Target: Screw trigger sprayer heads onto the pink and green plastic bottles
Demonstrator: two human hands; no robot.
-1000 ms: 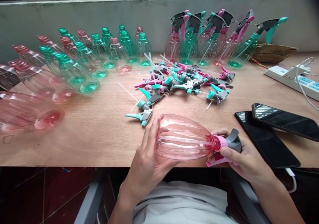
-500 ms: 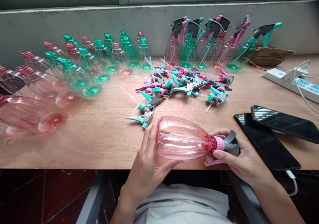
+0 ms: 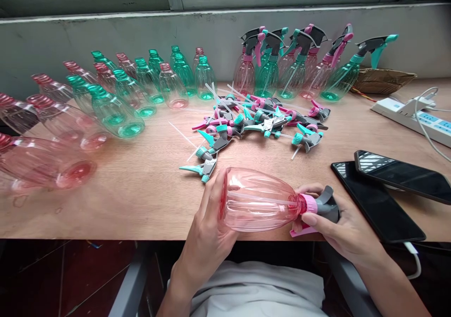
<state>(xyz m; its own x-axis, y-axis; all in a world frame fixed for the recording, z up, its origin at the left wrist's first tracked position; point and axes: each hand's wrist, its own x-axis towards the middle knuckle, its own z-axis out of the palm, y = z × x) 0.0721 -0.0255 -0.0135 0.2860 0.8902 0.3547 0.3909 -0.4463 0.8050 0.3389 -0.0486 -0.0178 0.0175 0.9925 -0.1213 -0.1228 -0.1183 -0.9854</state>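
Observation:
A clear pink bottle [image 3: 259, 199] lies sideways over the near edge of the wooden table [image 3: 148, 185]. My left hand [image 3: 207, 230] cups its wide base, fingers curled round it. My right hand [image 3: 340, 225] grips the grey and pink spray head [image 3: 322, 206] fitted on the bottle's neck. A thin dip tube shows inside the bottle. A pile of loose spray heads [image 3: 257, 119] in teal, pink and grey lies just beyond the bottle.
Several capless pink and green bottles [image 3: 116, 101] stand at the left and back. Several bottles with spray heads [image 3: 296, 65] stand at the back middle. Two dark phones [image 3: 384, 190] lie at the right, a power strip [image 3: 416, 117] and a cardboard scrap [image 3: 382, 77] behind them.
The view has tilted slightly, so everything sits a little lower in the picture. The bottle and both hands have barely shifted; my left hand has slid slightly along the base.

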